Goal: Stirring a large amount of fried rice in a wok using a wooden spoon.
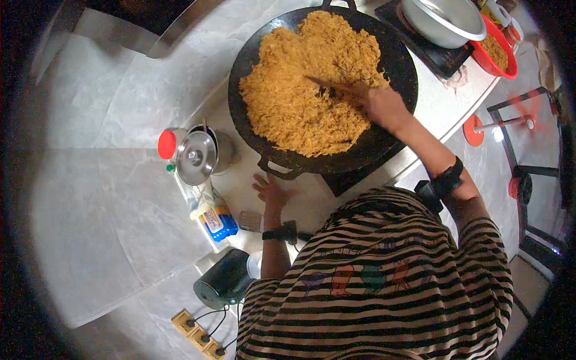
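A wide black wok [245,121] stands before me with a big mound of golden-brown shredded food [292,108] in it. My right hand [387,105] grips a wooden stirring tool [335,87] low over the mound's right side. Its far end touches or lies just above the shreds; blur hides its exact shape. My left hand [272,193] is over the counter just below the wok's near loop handle [281,172]. Its fingers are spread and hold nothing; I cannot tell whether they touch the handle.
Left of the wok are a lidded steel pot [196,157], a red-capped jar [167,145] and a blue-labelled packet [219,224]. A dark green appliance [225,278] stands near wall sockets [198,334]. At upper right are a metal basin [443,22] and a red bowl [512,67] of shreds.
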Tool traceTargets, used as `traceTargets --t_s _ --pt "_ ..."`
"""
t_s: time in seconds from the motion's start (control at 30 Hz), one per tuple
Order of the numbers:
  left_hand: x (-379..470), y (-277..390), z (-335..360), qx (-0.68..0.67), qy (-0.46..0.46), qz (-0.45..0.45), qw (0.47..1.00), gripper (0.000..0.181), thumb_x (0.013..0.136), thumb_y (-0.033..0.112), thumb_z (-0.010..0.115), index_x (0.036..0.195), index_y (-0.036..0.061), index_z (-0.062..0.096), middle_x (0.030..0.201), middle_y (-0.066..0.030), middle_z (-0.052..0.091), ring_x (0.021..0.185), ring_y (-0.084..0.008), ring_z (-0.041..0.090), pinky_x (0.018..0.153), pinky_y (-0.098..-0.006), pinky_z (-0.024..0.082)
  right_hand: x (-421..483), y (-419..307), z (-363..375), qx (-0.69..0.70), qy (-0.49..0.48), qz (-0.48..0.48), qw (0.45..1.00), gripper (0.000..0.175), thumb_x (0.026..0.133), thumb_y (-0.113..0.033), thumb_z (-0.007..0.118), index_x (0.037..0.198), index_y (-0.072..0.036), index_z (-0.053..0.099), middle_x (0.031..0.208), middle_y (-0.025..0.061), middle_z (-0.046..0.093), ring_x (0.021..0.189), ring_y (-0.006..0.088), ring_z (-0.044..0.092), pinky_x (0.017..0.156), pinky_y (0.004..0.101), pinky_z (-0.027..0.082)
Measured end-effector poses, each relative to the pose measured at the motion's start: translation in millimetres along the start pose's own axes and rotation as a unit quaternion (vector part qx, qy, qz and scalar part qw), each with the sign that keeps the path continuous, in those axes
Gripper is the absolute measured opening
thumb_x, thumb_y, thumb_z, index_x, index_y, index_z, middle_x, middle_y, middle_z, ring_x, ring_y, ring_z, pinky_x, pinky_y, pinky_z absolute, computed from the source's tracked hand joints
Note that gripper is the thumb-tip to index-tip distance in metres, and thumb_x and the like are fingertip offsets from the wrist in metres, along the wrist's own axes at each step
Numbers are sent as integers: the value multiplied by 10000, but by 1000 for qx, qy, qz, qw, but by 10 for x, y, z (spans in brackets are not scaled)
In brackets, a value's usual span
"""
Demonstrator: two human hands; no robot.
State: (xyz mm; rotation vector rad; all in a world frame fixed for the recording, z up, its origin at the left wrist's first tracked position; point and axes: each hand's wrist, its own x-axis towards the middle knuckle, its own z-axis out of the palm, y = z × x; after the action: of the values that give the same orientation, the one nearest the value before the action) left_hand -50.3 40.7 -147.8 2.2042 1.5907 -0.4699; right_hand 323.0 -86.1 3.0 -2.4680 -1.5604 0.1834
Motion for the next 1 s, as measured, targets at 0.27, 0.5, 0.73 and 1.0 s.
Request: traceTargets --t_s 0.27,0.5,0.73,1.0 --pt "8 -95 117 16 39 30 999 1259 435 632 759 1385 88 136 1412 -288 -94 1235 -585 50 895 -658 275 -11 107 -399 22 -63 32 997 246 804 -263 548 1014 -148 604 752 167 616 721 352 602 646 446 487" --pt "20 -67 89 33 41 28 998 1255 433 642 752 1382 87 149 1409 -300 -69 1232 -584 74 889 -644 302 -188 -51 -251 33 -64 31 997 258 817 -275 540 1033 -150 604 752 189 612 710 361 599 648 449 486" --pt "-13 -1 32 64 26 12 998 1254 439 631 756 1388 96 137 1419 -277 -49 1243 -566 84 901 -628 309 -126 164 -171 15 -25 77 997 242 823 -234 530 1034 -137 600 722 184 611 707 359 602 633 454 489" --pt "-49 -4 7 37 37 20 998 1266 440 632 755 1391 85 124 1417 -279 -39 1237 -571 92 906 -633 298 -261 50 -298 18 -20 -3 1000 244 828 -227 525 1054 -170 599 748 179 614 717 354 599 641 446 486"
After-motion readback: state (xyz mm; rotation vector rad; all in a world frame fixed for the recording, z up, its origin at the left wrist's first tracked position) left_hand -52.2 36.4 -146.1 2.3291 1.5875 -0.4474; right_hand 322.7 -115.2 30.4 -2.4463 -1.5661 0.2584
